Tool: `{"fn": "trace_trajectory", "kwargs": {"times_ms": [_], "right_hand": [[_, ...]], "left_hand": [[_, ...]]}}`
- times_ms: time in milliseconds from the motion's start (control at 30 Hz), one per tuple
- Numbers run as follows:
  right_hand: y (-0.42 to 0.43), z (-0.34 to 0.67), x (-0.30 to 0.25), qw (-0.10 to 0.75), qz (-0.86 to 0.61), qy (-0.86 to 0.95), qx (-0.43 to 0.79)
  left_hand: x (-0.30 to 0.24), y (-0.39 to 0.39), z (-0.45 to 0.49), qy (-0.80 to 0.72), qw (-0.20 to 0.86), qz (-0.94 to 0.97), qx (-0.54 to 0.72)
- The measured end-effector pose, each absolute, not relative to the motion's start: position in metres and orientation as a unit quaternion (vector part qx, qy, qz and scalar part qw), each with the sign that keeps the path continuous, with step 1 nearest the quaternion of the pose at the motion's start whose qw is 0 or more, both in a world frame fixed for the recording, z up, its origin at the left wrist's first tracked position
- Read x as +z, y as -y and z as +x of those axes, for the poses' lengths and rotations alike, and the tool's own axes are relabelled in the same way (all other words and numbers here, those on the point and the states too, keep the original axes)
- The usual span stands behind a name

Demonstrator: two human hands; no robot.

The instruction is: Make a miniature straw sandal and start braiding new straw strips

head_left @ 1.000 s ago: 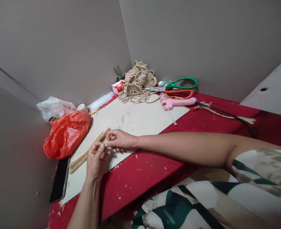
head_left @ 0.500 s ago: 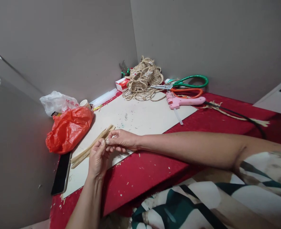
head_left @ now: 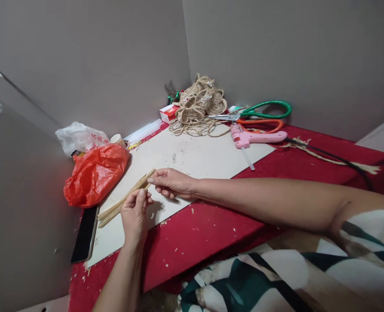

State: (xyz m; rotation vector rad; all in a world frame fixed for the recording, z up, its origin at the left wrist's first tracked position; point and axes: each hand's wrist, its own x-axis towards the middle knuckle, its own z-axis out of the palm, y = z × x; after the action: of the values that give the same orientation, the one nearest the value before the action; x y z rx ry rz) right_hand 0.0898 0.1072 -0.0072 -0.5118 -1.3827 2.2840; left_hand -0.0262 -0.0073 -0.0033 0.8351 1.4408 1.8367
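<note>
A bundle of thin pale wooden strips [head_left: 123,201] lies slanted on a cream board [head_left: 192,157] over the red tabletop. My left hand [head_left: 135,215] is closed in a pinch on the near side of the strips, thumb up. My right hand [head_left: 171,183] reaches in from the right and pinches near the far end of the bundle, holding a very thin sliver that I can barely see.
An orange plastic bag [head_left: 95,174] and a white bag [head_left: 80,137] sit at the left. A black phone [head_left: 85,234] lies at the board's left edge. A jute rope coil [head_left: 198,105], green-handled scissors [head_left: 257,111], a pink glue gun [head_left: 256,138] and its black cord [head_left: 335,158] lie at the back.
My right hand has drawn slightly away from my left hand, up and to the right. The view has shifted a little, so everything sits slightly further right.
</note>
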Motion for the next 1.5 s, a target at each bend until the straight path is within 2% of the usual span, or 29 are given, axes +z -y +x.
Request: {"fn": "trace_trajectory", "kwargs": {"times_ms": [200,367,833,1100,1267,1400,1500], "right_hand": [[-0.106,0.089,-0.013,0.179,-0.156,0.527,0.816],[-0.104,0.091,-0.014,0.188,-0.170,0.546,0.798],[-0.098,0.092,-0.012,0.135,-0.193,0.525,0.818],[-0.099,0.092,-0.003,0.074,-0.190,0.498,0.843],[-0.098,0.097,-0.002,-0.002,-0.151,0.460,0.875],[-0.087,0.103,-0.002,-0.094,-0.073,0.507,0.854],[-0.084,0.103,-0.001,-0.081,-0.057,0.498,0.861]], "left_hand": [[-0.008,0.009,-0.028,-0.564,0.312,0.346,0.682],[-0.006,0.010,-0.024,-0.590,0.271,0.381,0.658],[-0.012,0.017,-0.024,-0.657,0.093,0.472,0.580],[-0.013,0.014,-0.024,-0.655,0.046,0.504,0.561],[-0.014,0.011,-0.027,-0.660,0.007,0.500,0.561],[-0.009,0.006,-0.043,-0.672,0.018,0.422,0.608],[-0.003,0.005,-0.048,-0.655,0.047,0.399,0.640]]}}
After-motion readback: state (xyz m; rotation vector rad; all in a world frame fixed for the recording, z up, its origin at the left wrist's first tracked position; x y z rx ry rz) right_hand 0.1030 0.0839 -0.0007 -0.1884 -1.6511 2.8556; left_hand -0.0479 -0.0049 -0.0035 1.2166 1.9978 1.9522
